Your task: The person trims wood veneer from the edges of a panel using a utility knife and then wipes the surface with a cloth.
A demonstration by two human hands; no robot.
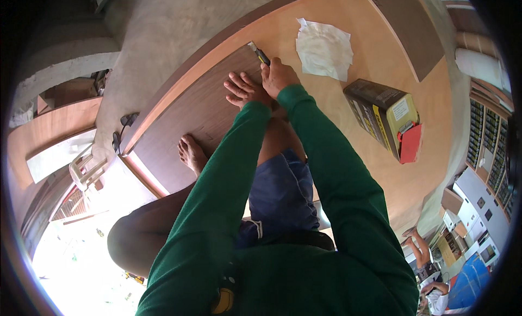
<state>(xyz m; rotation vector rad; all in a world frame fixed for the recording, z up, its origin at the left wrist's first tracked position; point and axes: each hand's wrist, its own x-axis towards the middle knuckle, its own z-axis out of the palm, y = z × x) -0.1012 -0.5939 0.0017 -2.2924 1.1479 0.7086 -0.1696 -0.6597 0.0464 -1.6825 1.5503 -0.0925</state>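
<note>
My right hand [279,76] is closed around a utility knife [261,56] with a black and yellow handle. The knife's pale metal end lies at the far corner of a dark brown wood-grain panel [212,90]. My left hand [246,91] rests on that panel with its fingers spread, close beside the right wrist. Under the dark panel is a larger light-brown board [321,104]. My bare foot [191,154] stands on the panel, nearer its left end. Both forearms are in green sleeves.
To the right of my hands lie a crumpled white cloth or paper [324,48] and a rectangular can [380,117] with a red piece [411,144] at its near end. Another dark panel [410,30] is at the far right. A plastic chair [87,172] stands left; a person [435,294] is lower right.
</note>
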